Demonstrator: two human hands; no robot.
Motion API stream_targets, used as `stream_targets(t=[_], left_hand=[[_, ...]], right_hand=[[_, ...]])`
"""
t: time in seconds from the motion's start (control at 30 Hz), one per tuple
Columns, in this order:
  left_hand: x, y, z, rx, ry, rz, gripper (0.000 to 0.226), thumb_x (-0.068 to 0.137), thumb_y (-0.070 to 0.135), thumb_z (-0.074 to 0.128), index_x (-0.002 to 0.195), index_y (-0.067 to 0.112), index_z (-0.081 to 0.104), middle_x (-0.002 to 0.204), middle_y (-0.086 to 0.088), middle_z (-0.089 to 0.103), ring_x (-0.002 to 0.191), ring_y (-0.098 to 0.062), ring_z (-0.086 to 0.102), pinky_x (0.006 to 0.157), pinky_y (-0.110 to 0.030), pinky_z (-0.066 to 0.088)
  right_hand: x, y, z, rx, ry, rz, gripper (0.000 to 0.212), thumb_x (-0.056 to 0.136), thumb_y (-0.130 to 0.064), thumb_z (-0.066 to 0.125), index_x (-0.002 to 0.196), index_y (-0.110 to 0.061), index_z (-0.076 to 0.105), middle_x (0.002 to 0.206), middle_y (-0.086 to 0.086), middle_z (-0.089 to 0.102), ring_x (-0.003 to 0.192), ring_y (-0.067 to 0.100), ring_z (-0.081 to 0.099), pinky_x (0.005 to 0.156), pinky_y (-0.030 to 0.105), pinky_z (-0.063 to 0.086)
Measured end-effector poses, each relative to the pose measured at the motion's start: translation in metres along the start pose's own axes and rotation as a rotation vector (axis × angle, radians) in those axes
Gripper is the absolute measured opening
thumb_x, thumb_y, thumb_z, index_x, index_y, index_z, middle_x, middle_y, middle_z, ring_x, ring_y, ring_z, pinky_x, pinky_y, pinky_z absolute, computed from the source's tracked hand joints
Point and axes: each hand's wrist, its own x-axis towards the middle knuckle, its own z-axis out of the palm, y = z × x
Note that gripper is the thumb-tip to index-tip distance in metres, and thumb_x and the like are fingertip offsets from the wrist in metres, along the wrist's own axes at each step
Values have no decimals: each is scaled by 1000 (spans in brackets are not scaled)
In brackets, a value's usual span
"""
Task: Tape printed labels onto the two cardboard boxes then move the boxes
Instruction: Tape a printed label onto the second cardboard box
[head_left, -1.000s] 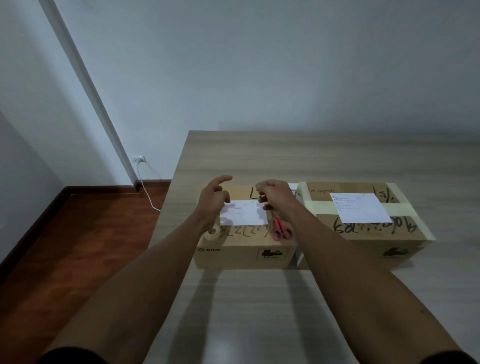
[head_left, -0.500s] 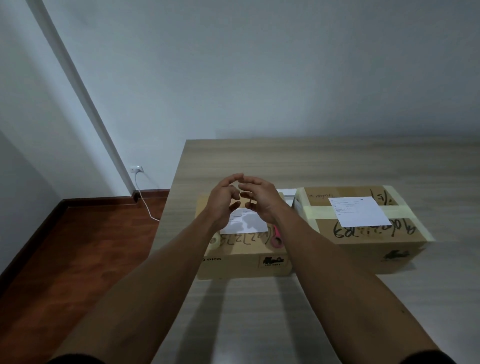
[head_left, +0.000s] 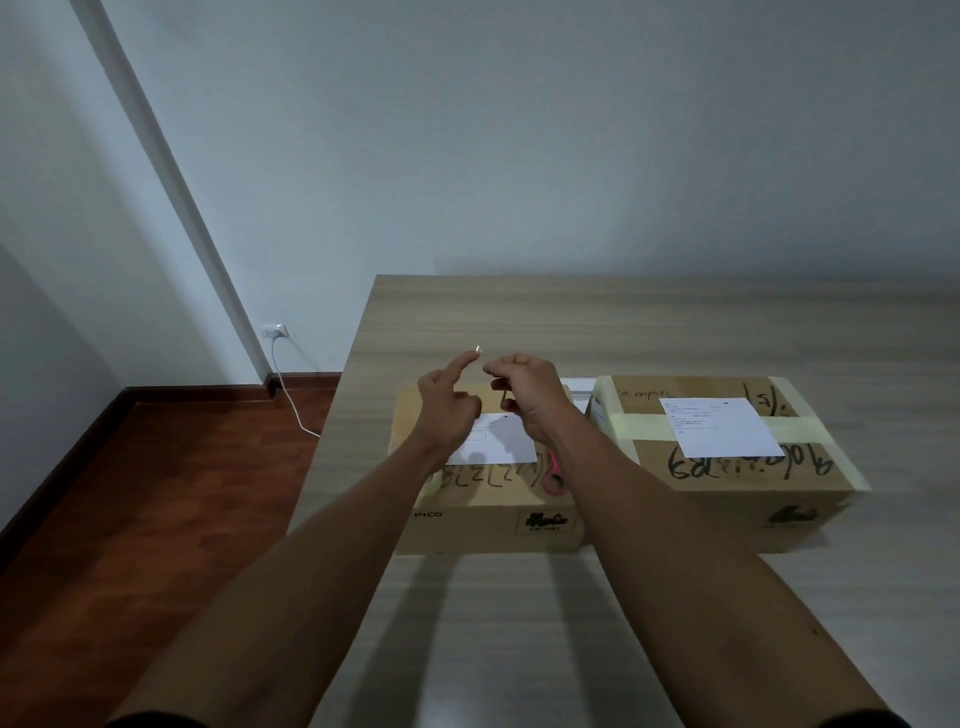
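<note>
room: pale wall (head_left: 519, 156), red-brown floor (head_left: 130, 493) at left, wall socket (head_left: 274, 330) with white cable (head_left: 291, 400)
table: wood-look table (head_left: 623, 332), holds both boxes
right box: cardboard box (head_left: 737, 483), pale tape bands, white label (head_left: 722, 426) on top, black marker scrawl
left box: cardboard box (head_left: 483, 514) just beside the right one, PICO print on near side, white label (head_left: 498, 441) on top
scissors: red handles (head_left: 553, 478) on left box, partly behind right forearm
tape roll: roll (head_left: 434, 480) at left box's near-left top, mostly hidden
left hand: left hand (head_left: 447, 410) raised over left box, index finger straight, other fingers curled, small pale bit at fingertip, cannot tell what
right hand: right hand (head_left: 527, 395) raised beside it, fingers curled inward, holds nothing that can be made out
</note>
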Motion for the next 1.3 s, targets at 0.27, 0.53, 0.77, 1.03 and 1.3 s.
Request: stream_targets(t=[0.27,0.53,0.77,1.03,1.3], left_hand=[[3,-19,-4,297,177,-116,70,85,37,62,148,11,47,154,-5,22,117,-30,58,108,-47,44],[16,-11,-18,51,128,-28,29,88,47,75,94,18,74,142,-3,36,124,-13,49,97,-27,41],[25,-22,-19,48,185,16,15,83,26,80,72,15,79,88,-12,75,88,-23,73,87,-45,59],[30,-37,-27,-59,181,-153,22,94,18,73,83,-1,73,82,-5,71,71,-11,59,66,-24,51],[49,-52,-37,-68,165,-258,12,90,17,77,83,7,78,83,-4,75,72,-10,65,64,-21,56]], right_hand=[[3,-9,-8,-451,-43,-162,17,92,-6,70,94,10,72,99,24,74,79,25,64,62,25,49],[4,-11,-15,-570,-146,-173,12,93,-14,71,83,-8,74,96,7,76,84,18,66,68,27,53],[16,-2,-10,-628,-183,-143,14,88,-15,73,75,-17,75,85,-6,74,79,9,66,72,30,54],[38,10,10,-656,-242,-65,17,85,-13,67,85,2,77,98,15,76,98,28,72,91,47,59],[70,26,25,-730,-289,-51,48,89,-14,73,55,-12,39,52,12,36,43,24,36,72,45,57]])
